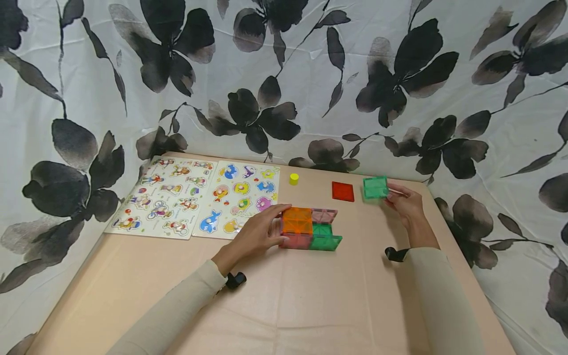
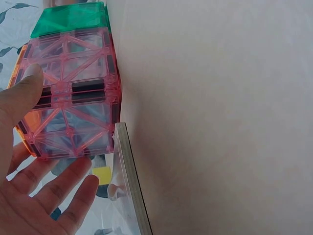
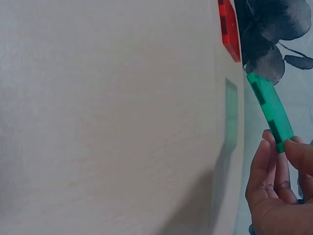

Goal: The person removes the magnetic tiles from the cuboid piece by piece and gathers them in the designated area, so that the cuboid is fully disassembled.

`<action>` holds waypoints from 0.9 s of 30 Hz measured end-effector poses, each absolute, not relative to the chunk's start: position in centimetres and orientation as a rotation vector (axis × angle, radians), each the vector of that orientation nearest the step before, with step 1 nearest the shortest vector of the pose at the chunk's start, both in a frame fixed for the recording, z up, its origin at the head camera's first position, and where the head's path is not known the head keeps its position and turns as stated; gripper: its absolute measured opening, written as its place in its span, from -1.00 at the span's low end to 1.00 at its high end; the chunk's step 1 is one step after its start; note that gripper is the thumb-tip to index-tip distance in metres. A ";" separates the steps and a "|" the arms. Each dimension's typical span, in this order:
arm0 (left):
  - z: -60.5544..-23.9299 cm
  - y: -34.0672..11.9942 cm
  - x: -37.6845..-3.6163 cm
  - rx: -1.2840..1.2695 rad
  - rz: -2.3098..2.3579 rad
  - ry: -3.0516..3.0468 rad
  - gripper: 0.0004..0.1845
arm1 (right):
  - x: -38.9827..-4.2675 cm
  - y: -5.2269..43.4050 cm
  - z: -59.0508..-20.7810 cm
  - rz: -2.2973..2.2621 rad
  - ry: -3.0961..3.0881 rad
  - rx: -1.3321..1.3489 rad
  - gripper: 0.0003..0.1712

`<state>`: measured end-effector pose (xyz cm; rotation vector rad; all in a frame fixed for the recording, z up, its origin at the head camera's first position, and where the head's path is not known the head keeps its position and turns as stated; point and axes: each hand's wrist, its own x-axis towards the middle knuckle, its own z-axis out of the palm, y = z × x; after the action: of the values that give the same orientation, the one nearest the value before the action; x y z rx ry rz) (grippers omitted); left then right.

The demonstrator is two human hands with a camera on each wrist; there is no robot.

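My left hand [image 1: 257,230] grips the left side of a block built from see-through magnetic tiles [image 1: 297,220], which stands on the table. Orange, pink and green tiles make up the block, and some at its right side stick outward. In the left wrist view the thumb lies against the orange and pink tiles [image 2: 73,73], with the other fingers around the far end. Off to the right, my right hand [image 1: 407,207] pinches one green magnetic tile [image 3: 270,111] by its edge, held above the table and apart from the block.
A red magnetic tile [image 1: 343,191] lies flat between the block and my right hand. Behind the block stands a small yellow cylinder [image 1: 294,179]. Two picture boards [image 1: 153,199] lie side by side at the left of the table [image 1: 319,305]. A flowered cloth [image 1: 319,98] hangs behind.
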<state>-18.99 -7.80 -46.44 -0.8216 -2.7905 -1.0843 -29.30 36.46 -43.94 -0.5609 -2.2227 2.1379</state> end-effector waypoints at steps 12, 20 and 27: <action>-46.4 -7.8 -19.0 -0.827 -1.083 -2.786 -0.10 | -29.4 36.9 -44.5 2.075 -2.370 -0.668 -0.43; -46.5 -7.8 -19.0 -0.829 -1.078 -2.768 -0.10 | -29.3 37.2 -45.2 2.002 -2.438 -0.610 -0.42; -46.5 -7.8 -18.9 -0.823 -1.106 -2.772 -0.10 | -28.5 37.6 -45.1 1.855 -2.564 -0.514 -0.45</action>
<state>-18.94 -7.76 -46.48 -0.8231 -2.7721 -1.1055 -28.49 37.58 -45.05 -0.5138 -2.5636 1.8553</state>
